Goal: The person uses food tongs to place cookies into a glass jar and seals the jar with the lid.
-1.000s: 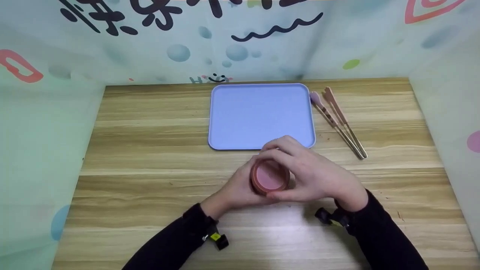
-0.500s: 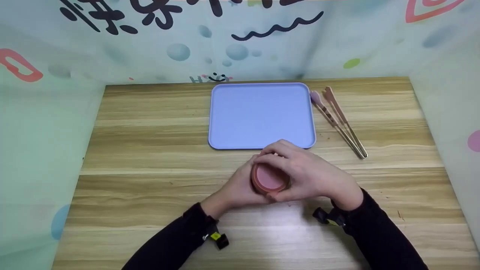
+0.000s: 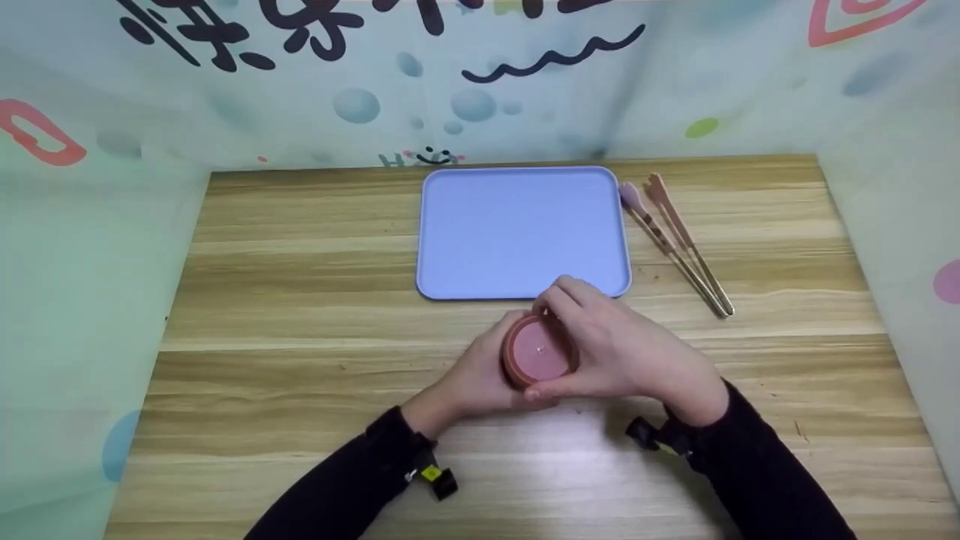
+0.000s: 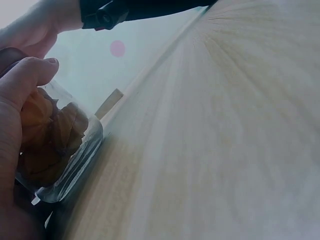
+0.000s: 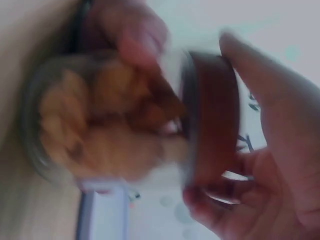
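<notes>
The left hand [image 3: 480, 371] grips a clear jar [image 5: 100, 130] of biscuits while the right hand [image 3: 615, 352], at its 3 o'clock, pinches the pink lid [image 3: 538, 352], apparently mid-unscrewing; lifting likely follows.

A lavender tray [image 3: 523, 225] lies flat on the wooden table [image 3: 300, 300], toward its far edge. Two pink-tipped brushes [image 3: 679, 244] lie side by side just right of the tray.

Right hand [image 3: 619, 352] rotated on red lid [image 3: 538, 351]; fingers shifted right, more of lid top exposed.
</notes>
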A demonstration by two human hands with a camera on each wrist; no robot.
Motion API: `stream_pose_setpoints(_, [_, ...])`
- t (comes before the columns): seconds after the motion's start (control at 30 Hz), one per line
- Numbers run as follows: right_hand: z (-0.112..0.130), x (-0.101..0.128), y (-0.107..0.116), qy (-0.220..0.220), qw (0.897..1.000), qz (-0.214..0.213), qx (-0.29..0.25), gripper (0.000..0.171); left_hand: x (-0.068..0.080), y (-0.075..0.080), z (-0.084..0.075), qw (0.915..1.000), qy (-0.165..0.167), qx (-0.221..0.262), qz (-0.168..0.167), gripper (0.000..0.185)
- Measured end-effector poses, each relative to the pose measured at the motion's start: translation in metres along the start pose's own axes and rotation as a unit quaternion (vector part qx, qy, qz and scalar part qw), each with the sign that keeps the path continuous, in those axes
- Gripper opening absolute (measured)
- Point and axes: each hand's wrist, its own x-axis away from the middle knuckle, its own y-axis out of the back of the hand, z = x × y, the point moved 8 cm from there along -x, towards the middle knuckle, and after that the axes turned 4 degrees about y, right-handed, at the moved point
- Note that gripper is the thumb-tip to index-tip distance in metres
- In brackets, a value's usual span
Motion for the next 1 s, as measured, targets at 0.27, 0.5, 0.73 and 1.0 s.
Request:
stream_pose_setpoints(0.27, [0.004, 0.004, 0.014, 0.064, 0.997, 0.019, -0.039, 0.104, -0.001, -0.001, 0.004, 0.9995, -0.030, 0.011, -0.004, 0.091])
stream_pose_setpoints(0.5, [0.015, 0.000, 0.003, 0.144, 0.986, 0.037, -0.076, 0.099, 0.000, -0.001, 0.000, 0.9999, -0.007, 0.009, 0.003, 0.100])
stream_pose_setpoints(0.73, [0.008, -0.002, -0.002, 0.117, 0.991, 0.030, -0.052, 0.086, 0.002, -0.002, 0.000, 0.9999, 0.004, 0.012, 0.008, 0.100])
stream_pose_setpoints(1.0, [0.002, -0.006, -0.003, 0.092, 0.996, -0.004, -0.023, 0.078, 0.002, 0.001, 0.001, 1.0000, -0.002, 0.007, -0.002, 0.100])
